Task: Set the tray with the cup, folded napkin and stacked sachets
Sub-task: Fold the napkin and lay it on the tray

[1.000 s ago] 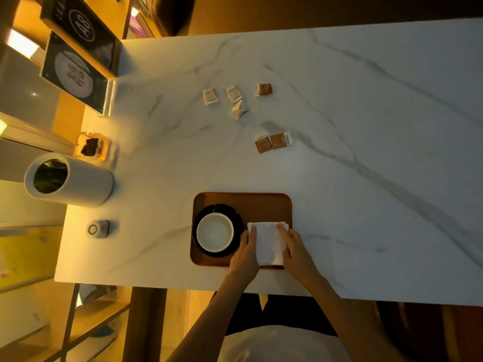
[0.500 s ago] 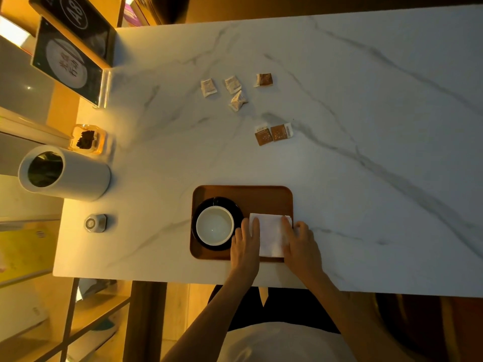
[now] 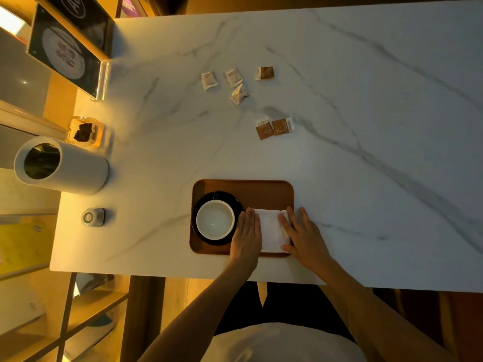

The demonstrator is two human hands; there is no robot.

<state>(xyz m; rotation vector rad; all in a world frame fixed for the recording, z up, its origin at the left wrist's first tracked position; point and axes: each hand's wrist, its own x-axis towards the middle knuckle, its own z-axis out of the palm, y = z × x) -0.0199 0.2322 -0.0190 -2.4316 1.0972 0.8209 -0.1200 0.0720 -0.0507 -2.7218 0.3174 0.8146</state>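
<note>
Neither grip clasps anything: left hand [image 3: 247,235] and right hand [image 3: 304,235] lie flat, pressing the folded napkin [image 3: 270,229] on the tray [image 3: 245,188] beside the cup [image 3: 214,220]. Lifting carelessly could unfold it; 6 sachets [image 3: 274,128] wait on the table [image 3: 366,126].

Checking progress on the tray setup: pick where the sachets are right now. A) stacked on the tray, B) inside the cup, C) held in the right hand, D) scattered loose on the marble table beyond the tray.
D: the sachets lie loose on the marble table, beyond the tray; both hands press flat on the napkin.
</note>
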